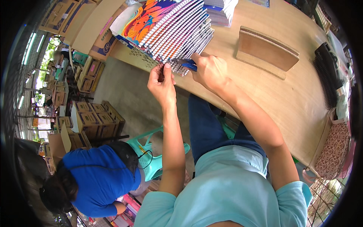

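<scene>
A fanned stack of spiral-bound notebooks with colourful covers lies on the wooden table, its wire-bound edges hanging near the table's front edge. My left hand pinches the corner of the lowest notebooks just off the table edge. My right hand is closed on a blue-handled tool, most likely pliers, whose tip meets the wire binding at the stack's corner.
A brown board stand rests on the table to the right. Black spiral wires lie at the far right, above a patterned bag. Cardboard boxes are stacked on the floor. A person in blue sits beside green plastic stools.
</scene>
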The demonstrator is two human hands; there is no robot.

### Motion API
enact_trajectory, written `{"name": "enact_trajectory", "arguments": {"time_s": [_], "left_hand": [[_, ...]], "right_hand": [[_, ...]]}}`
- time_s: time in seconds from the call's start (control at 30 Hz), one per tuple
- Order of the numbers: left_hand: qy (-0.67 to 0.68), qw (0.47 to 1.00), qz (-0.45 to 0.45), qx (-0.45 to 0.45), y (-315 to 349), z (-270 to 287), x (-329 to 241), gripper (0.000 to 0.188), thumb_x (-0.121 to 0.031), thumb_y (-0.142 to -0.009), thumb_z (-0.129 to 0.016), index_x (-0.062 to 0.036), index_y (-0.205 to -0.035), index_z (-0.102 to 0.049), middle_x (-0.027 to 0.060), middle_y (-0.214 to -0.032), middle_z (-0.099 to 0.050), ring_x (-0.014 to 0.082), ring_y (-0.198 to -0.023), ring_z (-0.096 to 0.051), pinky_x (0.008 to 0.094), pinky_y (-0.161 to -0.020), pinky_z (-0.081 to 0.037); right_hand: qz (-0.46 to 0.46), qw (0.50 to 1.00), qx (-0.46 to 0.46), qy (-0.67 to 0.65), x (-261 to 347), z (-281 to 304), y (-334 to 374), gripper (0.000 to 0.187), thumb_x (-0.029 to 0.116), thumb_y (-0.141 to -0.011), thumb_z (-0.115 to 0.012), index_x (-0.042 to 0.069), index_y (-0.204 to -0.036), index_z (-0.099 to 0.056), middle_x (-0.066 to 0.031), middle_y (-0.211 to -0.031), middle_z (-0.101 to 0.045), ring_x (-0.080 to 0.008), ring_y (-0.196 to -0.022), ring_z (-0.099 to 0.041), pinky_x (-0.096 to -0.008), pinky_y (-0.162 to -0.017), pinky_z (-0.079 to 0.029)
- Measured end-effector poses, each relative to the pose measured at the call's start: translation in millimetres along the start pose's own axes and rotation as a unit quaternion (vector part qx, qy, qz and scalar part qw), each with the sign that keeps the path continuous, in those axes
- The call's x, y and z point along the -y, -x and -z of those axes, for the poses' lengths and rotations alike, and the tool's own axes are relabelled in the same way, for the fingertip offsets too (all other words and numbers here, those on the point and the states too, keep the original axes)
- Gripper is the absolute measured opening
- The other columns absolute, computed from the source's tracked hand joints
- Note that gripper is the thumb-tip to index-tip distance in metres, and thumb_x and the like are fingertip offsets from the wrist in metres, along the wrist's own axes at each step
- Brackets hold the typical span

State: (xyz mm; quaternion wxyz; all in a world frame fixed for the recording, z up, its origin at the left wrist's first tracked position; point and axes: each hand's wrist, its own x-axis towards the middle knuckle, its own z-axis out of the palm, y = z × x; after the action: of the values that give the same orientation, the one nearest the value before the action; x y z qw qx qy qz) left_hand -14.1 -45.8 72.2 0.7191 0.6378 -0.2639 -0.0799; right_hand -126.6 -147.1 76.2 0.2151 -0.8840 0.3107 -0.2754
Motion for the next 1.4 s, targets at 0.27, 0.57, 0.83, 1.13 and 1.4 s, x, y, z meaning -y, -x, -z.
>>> {"name": "enact_trajectory", "arguments": {"time_s": [0.27,0.57,0.83,1.13,1.4], "left_hand": [[0.195,0.97,0.143,-0.02,3,5,5,0.019,-0.016,-0.096,-0.063,0.0027,-0.1,-0.059,0.0049,-0.082,-0.061,0.0067,-0.065,-0.052,0.0182,-0.049,-0.041],[0.463,0.851,0.248,0.025,-10,47,29,0.02,-0.02,-0.1,-0.058,-0.0029,-0.109,-0.055,0.0049,-0.087,-0.057,0.0078,-0.07,-0.051,0.0159,-0.053,-0.044],[0.297,0.945,0.127,-0.041,-280,91,-12,0.009,-0.012,-0.098,-0.056,-0.0053,-0.1,-0.051,0.0048,-0.083,-0.055,0.0128,-0.064,-0.048,0.0272,-0.057,-0.042],[-0.483,0.835,-0.263,-0.005,-420,104,43,0.038,-0.028,-0.089,-0.066,-0.0031,-0.117,-0.063,0.0271,-0.138,-0.047,0.0411,-0.124,-0.051,0.0512,-0.102,-0.042],[-0.499,0.832,-0.207,0.126,-310,81,46,0.013,-0.007,-0.086,-0.067,-0.005,-0.097,-0.062,0.0261,-0.111,-0.06,0.0436,-0.097,-0.063,0.0439,-0.082,-0.051]], "right_hand": [[0.003,0.995,-0.102,0.024,5,10,9,0.037,0.034,-0.075,-0.079,0.01,-0.099,-0.065,-0.0087,-0.092,-0.064,-0.0297,-0.089,-0.065,-0.0478,-0.073,-0.05],[0.006,0.996,-0.094,-0.001,1,10,22,0.04,0.036,-0.074,-0.08,0.011,-0.101,-0.066,-0.0075,-0.095,-0.064,-0.029,-0.091,-0.063,-0.046,-0.077,-0.048],[-0.048,0.995,-0.05,-0.075,-17,25,26,0.034,0.03,-0.076,-0.08,0.01,-0.1,-0.066,-0.0067,-0.095,-0.065,-0.0283,-0.092,-0.063,-0.0434,-0.077,-0.049],[-0.076,0.989,-0.051,-0.118,-28,23,25,0.034,0.022,-0.074,-0.082,0.009,-0.101,-0.067,-0.007,-0.091,-0.066,-0.0282,-0.088,-0.064,-0.0409,-0.077,-0.05],[-0.046,0.997,-0.014,-0.062,-13,18,28,0.044,0.043,-0.079,-0.076,0.015,-0.11,-0.063,-0.0093,-0.093,-0.063,-0.032,-0.088,-0.064,-0.0445,-0.078,-0.049]]}}
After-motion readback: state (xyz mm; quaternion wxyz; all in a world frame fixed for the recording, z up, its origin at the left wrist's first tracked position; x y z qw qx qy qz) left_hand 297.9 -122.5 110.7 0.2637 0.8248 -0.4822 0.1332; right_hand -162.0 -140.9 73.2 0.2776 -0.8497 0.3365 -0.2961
